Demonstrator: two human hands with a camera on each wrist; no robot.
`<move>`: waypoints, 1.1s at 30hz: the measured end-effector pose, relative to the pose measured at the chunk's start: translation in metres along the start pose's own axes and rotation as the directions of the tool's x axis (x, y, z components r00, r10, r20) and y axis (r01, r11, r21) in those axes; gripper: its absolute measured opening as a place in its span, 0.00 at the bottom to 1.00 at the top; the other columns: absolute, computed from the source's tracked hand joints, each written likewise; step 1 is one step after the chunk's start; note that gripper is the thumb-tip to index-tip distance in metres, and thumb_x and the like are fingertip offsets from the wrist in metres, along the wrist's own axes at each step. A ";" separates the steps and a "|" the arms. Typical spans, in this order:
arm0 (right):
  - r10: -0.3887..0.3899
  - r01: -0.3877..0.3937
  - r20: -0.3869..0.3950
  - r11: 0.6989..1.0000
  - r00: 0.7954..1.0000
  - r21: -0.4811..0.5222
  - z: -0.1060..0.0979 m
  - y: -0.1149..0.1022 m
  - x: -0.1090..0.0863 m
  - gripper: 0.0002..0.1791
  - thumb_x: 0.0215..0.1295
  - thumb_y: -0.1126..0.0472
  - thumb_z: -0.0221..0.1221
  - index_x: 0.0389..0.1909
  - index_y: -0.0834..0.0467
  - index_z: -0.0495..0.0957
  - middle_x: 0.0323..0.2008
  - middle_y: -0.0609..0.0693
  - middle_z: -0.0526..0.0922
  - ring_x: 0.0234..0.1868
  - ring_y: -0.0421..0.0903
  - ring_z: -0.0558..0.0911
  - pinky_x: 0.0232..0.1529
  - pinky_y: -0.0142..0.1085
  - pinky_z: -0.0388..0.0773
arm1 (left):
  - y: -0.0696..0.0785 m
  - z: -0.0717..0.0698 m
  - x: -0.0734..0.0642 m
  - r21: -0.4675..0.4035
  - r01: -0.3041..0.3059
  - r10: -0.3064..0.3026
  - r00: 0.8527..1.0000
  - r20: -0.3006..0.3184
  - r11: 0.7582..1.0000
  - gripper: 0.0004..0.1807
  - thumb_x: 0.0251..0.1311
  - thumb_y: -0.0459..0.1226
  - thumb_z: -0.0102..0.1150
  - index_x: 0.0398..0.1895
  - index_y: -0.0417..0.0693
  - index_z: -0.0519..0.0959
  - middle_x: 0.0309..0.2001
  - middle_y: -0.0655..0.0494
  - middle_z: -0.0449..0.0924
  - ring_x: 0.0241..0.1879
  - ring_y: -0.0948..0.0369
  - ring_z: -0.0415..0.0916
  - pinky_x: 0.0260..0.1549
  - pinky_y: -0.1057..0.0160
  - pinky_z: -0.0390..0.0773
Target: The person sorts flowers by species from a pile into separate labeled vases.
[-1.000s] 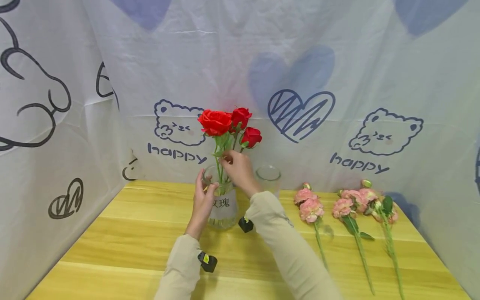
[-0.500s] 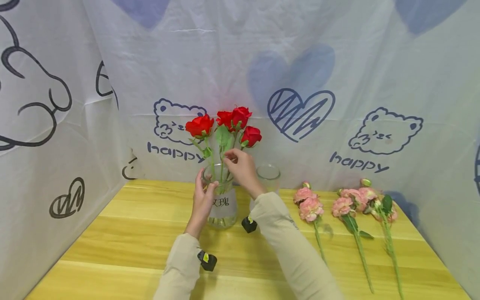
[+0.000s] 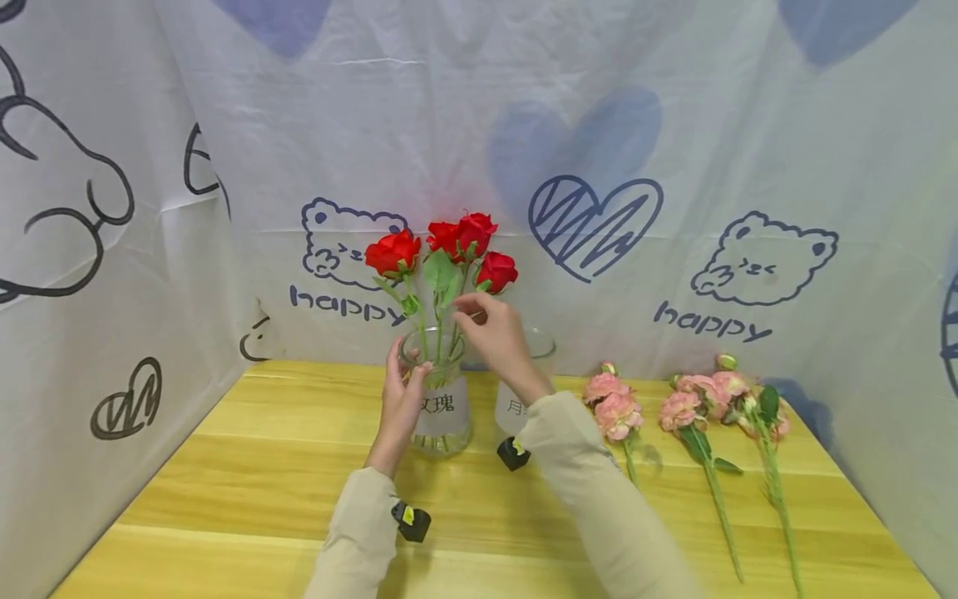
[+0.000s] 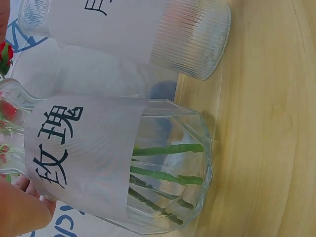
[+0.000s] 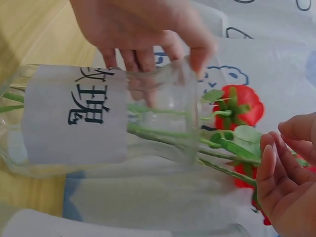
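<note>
A clear glass vase [image 3: 443, 434] with a white label stands on the table, holding several red roses [image 3: 392, 253]. My left hand [image 3: 402, 393] grips its neck, the thumb up at the rim and the fingers on the far side, as the right wrist view shows. Beside the rose stems, above the rim, is my right hand [image 3: 497, 334]; its fingers are loosely bent near the leaves [image 5: 247, 134], with no stem between thumb and fingertips. In the left wrist view the green stem ends [image 4: 170, 149] reach down inside the vase.
A second labelled glass vase [image 3: 509, 409] stands just right of the first, partly behind my right forearm. Several pink flowers [image 3: 617, 414] on long stems lie on the right of the wooden table [image 3: 247, 466]. A printed cloth [image 3: 441, 125] hangs close behind.
One red rose has swung left, apart from the others. My right hand has let go and shifted right, away from the stems. The left hand keeps its grip on the vase.
</note>
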State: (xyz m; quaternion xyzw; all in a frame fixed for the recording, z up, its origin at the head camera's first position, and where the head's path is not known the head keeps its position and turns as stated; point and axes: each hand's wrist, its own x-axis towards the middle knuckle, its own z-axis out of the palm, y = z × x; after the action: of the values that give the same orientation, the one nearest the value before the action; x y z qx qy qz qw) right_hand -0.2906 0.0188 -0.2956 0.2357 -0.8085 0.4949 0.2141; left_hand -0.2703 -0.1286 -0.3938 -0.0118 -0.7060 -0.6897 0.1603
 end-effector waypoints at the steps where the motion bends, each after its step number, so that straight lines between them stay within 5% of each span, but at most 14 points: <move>1: -0.002 0.002 0.002 1.000 1.000 0.000 -0.003 -0.001 -0.001 0.10 0.63 0.69 0.60 0.45 0.67 0.81 0.37 0.57 0.85 0.35 0.50 0.82 0.38 0.37 0.80 | 0.000 0.000 0.000 0.000 0.001 -0.001 1.000 0.000 1.000 0.39 0.65 0.38 0.49 0.77 0.47 0.45 0.68 0.39 0.61 0.65 0.41 0.59 0.64 0.43 0.59; 15: 0.043 -0.043 -0.014 0.999 0.999 0.027 -0.047 0.002 -0.011 0.09 0.66 0.67 0.59 0.44 0.65 0.82 0.35 0.56 0.84 0.31 0.49 0.81 0.26 0.31 0.77 | 0.000 0.001 0.001 -0.024 -0.010 0.010 1.000 0.001 1.000 0.39 0.65 0.37 0.48 0.77 0.47 0.45 0.68 0.38 0.59 0.67 0.40 0.56 0.66 0.43 0.57; 33: 0.167 -0.165 -0.072 0.986 0.983 0.035 -0.107 0.037 -0.033 0.11 0.68 0.63 0.58 0.46 0.65 0.81 0.38 0.59 0.83 0.35 0.52 0.81 0.28 0.30 0.78 | -0.002 -0.001 0.001 0.049 -0.001 0.000 1.000 0.019 0.999 0.37 0.68 0.41 0.48 0.77 0.53 0.45 0.69 0.41 0.60 0.66 0.42 0.58 0.65 0.43 0.58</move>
State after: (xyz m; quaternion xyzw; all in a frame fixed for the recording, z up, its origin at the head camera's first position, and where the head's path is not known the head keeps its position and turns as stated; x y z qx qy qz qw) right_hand -0.2745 0.1358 -0.2961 0.1517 -0.8096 0.5311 0.1987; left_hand -0.2711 -0.1297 -0.3953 -0.0146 -0.7243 -0.6720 0.1537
